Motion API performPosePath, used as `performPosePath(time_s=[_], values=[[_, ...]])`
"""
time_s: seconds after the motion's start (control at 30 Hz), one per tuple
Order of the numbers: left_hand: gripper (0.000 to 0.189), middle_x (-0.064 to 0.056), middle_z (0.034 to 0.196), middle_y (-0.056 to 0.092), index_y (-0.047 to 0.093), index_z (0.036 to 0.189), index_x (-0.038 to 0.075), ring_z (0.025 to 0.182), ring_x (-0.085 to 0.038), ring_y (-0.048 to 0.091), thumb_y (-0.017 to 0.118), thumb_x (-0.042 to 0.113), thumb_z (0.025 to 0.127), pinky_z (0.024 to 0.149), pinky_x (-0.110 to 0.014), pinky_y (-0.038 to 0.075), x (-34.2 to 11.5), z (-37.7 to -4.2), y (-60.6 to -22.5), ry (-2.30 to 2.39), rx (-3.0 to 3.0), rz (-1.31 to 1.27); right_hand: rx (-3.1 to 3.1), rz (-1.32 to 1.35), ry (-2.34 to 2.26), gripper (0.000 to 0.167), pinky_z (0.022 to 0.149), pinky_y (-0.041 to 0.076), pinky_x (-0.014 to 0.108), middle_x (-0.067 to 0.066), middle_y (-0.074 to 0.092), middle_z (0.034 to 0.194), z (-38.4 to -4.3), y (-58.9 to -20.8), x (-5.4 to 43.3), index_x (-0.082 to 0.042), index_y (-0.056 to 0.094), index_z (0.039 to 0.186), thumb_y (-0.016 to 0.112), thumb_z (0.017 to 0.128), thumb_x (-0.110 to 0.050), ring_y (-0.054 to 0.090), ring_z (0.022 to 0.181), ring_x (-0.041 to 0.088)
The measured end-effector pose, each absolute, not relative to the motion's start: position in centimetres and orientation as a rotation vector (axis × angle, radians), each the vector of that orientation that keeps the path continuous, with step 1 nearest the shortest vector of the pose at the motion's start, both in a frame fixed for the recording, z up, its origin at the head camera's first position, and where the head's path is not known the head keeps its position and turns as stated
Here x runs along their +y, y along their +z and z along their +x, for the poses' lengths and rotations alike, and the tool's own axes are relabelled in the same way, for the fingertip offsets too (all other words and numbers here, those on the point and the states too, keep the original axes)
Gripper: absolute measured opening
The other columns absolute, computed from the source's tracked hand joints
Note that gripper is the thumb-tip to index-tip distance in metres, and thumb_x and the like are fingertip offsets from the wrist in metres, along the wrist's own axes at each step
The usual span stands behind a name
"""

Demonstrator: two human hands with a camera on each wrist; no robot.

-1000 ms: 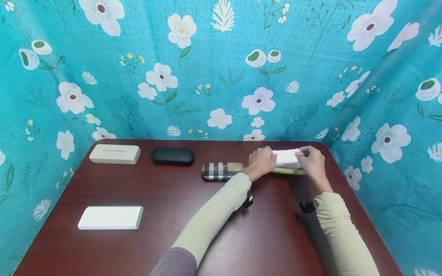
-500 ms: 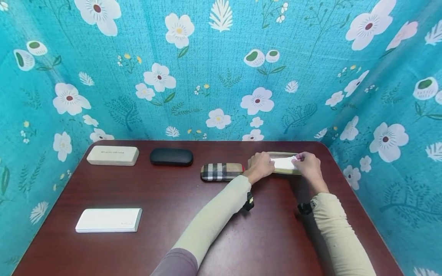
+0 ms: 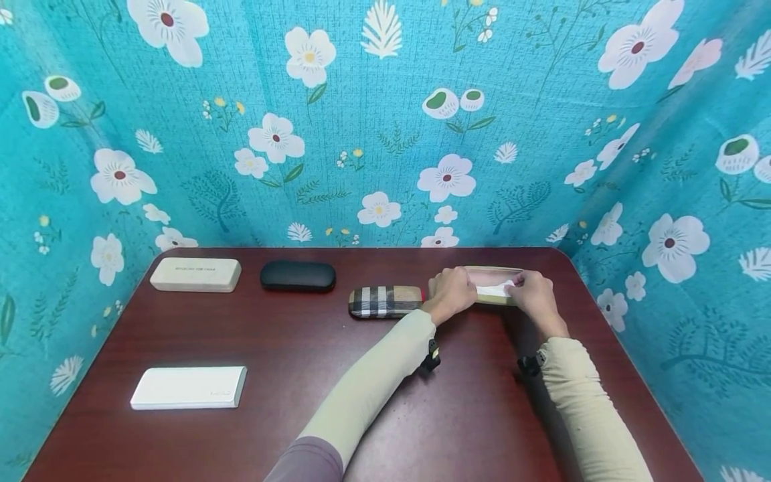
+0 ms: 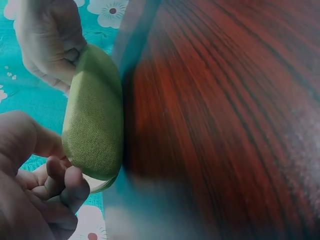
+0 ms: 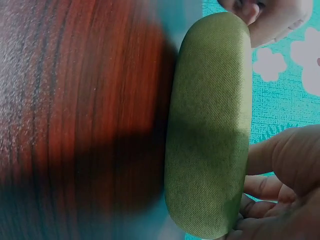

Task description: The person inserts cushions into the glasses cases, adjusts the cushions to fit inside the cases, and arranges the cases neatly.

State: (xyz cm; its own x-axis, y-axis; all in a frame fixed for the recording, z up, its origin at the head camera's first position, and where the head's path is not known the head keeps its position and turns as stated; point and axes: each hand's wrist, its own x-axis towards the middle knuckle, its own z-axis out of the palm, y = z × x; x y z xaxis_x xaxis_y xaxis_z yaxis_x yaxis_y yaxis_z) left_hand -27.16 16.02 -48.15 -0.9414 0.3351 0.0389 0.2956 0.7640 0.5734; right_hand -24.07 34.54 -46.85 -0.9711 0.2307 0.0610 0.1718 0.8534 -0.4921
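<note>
At the back right of the table, an olive-green glasses case (image 5: pixel 210 125) lies with its lid raised, showing a pale lining. A white cloth (image 3: pixel 490 290) sits low in it, partly hidden by the hands. My left hand (image 3: pixel 453 292) grips the case's left end; in the left wrist view its thumb and bent fingers are at the rim. My right hand (image 3: pixel 534 294) is over the right end, pinching the cloth between thumb and fingers. Seen from the right wrist, the right hand (image 5: pixel 285 185) reaches behind the front wall, which hides its fingertips.
Left of my left hand lies a plaid glasses case (image 3: pixel 382 302). Farther left along the back are a black case (image 3: pixel 298 276) and a cream case (image 3: pixel 195 274). A white case (image 3: pixel 188 388) lies at the front left. A floral curtain (image 3: pixel 337 174) stands behind the table.
The white cloth, earlier stretched between both hands above the glasses case, has moved down into it. More of the lid's lining shows. Both hands have lowered slightly; the other cases stay put.
</note>
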Motion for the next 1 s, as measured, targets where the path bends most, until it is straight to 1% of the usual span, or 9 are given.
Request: performPosePath(time_s=[0.13,0.3,0.43,0.5,0.6,0.7,0.8,0.93,1.0], values=[[0.034,0.005,0.055,0.042,0.047,0.063,0.017,0.052,-0.011,0.036,0.059,0.022,0.095,0.049,-0.029,0.036,16.1,-26.9,-48.2,0.909,2.945,0.557,-2.891,-0.304,0.745,0.028,0.085,0.052,0.055,0.031,0.070,0.104,-23.8,-47.0,34.5,0.011,0.070,0.105,0.069,0.093,-0.014,0.063,0.096,0.045],[0.024,0.006,0.066,0.050,0.052,0.074,0.018,0.059,-0.012,0.048,0.058,0.025,0.096,0.054,-0.031,0.041,15.6,-26.6,-48.0,0.913,3.005,0.599,-2.830,-0.337,0.766,0.037,0.081,0.052,0.054,0.030,0.069,0.102,-23.4,-46.7,34.6,0.012,0.069,0.108,0.073,0.093,-0.022,0.061,0.094,0.042],[0.013,0.005,0.085,0.059,0.059,0.093,0.016,0.078,-0.015,0.062,0.057,0.028,0.097,0.069,-0.034,0.051,14.9,-26.6,-47.5,1.021,3.020,0.571,-2.681,-0.329,0.816,0.046,0.088,0.050,0.055,0.028,0.068,0.105,-23.4,-46.4,35.1,0.010,0.068,0.115,0.078,0.091,-0.028,0.061,0.099,0.041],[0.021,0.003,0.098,0.063,0.061,0.107,0.014,0.090,-0.018,0.066,0.057,0.032,0.097,0.079,-0.036,0.054,14.6,-26.7,-47.3,1.114,3.009,0.564,-2.615,-0.294,0.833,0.052,0.094,0.049,0.056,0.028,0.067,0.112,-23.5,-46.2,35.5,0.009,0.066,0.121,0.079,0.090,-0.031,0.062,0.105,0.041],[0.042,-0.004,0.122,0.066,0.060,0.129,0.009,0.112,-0.021,0.065,0.055,0.038,0.099,0.096,-0.037,0.054,14.2,-27.1,-46.9,1.230,2.965,0.605,-2.594,-0.226,0.848,0.064,0.101,0.046,0.058,0.028,0.065,0.122,-23.6,-45.9,36.1,0.006,0.061,0.132,0.079,0.088,-0.037,0.059,0.114,0.042],[0.066,-0.009,0.151,0.052,0.045,0.150,0.008,0.139,-0.022,0.050,0.052,0.050,0.100,0.114,-0.037,0.042,14.3,-27.5,-46.7,1.228,2.906,0.707,-2.669,-0.115,0.836,0.079,0.105,0.041,0.062,0.029,0.060,0.134,-23.9,-45.7,36.7,0.005,0.050,0.144,0.080,0.087,-0.042,0.051,0.125,0.046],[0.085,-0.007,0.169,0.023,0.021,0.162,0.009,0.156,-0.023,0.025,0.046,0.061,0.100,0.125,-0.039,0.026,14.5,-27.7,-47.0,1.143,2.828,0.834,-2.805,0.026,0.816,0.098,0.109,0.033,0.068,0.033,0.046,0.147,-24.2,-45.7,37.2,0.006,0.032,0.154,0.081,0.085,-0.044,0.038,0.135,0.052],[0.095,0.000,0.171,-0.011,-0.003,0.162,0.011,0.159,-0.019,-0.002,0.040,0.067,0.099,0.128,-0.039,0.012,14.9,-27.7,-47.8,1.016,2.736,0.953,-2.967,0.211,0.791,0.114,0.114,0.019,0.073,0.035,0.022,0.161,-24.7,-46.0,37.7,0.005,0.012,0.160,0.083,0.083,-0.043,0.018,0.145,0.057],[0.097,0.001,0.169,-0.020,-0.008,0.161,0.012,0.158,-0.019,-0.009,0.040,0.068,0.098,0.128,-0.040,0.007,15.1,-27.8,-48.1,0.932,2.727,0.986,-3.029,0.273,0.774,0.118,0.114,0.015,0.074,0.035,0.013,0.163,-25.0,-46.0,37.9,0.004,0.007,0.161,0.083,0.083,-0.043,0.010,0.147,0.059]])
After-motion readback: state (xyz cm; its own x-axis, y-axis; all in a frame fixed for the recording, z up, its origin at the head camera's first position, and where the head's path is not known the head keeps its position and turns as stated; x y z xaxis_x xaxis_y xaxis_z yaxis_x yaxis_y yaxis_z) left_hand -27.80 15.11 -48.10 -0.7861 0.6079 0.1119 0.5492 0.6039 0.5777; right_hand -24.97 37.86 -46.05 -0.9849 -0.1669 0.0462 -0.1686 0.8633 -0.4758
